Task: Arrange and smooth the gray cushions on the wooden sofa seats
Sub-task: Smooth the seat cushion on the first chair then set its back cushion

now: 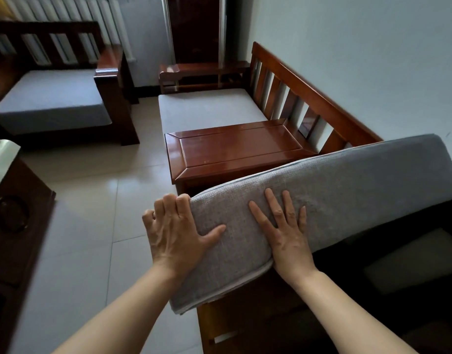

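"What did the gray cushion (pixel 322 190) look like?"

"Soft, woven and tipped up over the dark sofa seat (pixel 388 264)."

"Who held it?"

"The left hand (pixel 176 233) wrapped fingers round its end, thumb on top. Beside that thumb, the right hand (pixel 283 233) lay flat, fingers spread."

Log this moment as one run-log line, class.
step: placing gray cushion | left hand: grips its end | right hand: flat on top | cushion: tilted over bare seat
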Available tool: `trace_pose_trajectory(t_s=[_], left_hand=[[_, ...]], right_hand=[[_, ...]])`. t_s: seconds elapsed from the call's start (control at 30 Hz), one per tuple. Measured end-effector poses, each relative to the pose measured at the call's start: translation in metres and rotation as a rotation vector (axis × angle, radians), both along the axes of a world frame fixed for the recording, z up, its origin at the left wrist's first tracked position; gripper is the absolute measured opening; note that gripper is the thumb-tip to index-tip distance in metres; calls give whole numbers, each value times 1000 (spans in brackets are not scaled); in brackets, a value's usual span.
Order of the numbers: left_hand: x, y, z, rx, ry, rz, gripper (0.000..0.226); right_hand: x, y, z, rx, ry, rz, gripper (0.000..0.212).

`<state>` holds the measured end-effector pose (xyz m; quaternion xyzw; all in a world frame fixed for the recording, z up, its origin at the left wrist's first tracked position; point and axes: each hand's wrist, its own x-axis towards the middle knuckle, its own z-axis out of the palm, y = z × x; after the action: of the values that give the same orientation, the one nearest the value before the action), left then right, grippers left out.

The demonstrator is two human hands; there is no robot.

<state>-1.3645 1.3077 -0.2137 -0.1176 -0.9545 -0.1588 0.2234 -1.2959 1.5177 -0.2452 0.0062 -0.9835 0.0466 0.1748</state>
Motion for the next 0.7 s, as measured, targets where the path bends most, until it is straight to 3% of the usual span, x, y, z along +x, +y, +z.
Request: trace_pose_trajectory(t_s=[0.4, 0.7], left_hand=[[8, -2, -4, -23, -5, -73, 84], [-59, 0, 20, -50, -2, -95, 84]], right_hand=[[21, -3, -8, -3, 2, -20, 112], [-33, -3, 13, 16, -42, -92, 122]])
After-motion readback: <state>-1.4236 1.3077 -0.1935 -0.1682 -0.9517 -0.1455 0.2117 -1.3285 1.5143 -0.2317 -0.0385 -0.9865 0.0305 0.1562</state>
